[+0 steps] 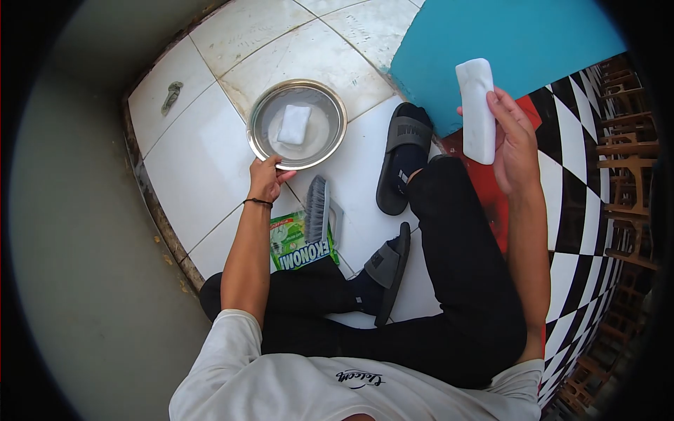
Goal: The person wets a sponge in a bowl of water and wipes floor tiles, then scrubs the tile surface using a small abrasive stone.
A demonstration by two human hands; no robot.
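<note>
My left hand grips the near rim of a round metal bowl on the tiled floor. Inside the bowl, a white rectangular sponge sits in what looks like shallow water. Raised on the right, my right hand is closed around a long white sponge, slightly bent and held upright between thumb and fingers. Just below my left hand, a scrubbing brush with grey bristles lies partly over a green packet marked EKONOMI.
My feet in dark sandals rest on the white tiles. A grey wall borders the left side. A turquoise surface is at upper right, beside black-and-white checkered tiles. Brown wooden furniture stands along the far right.
</note>
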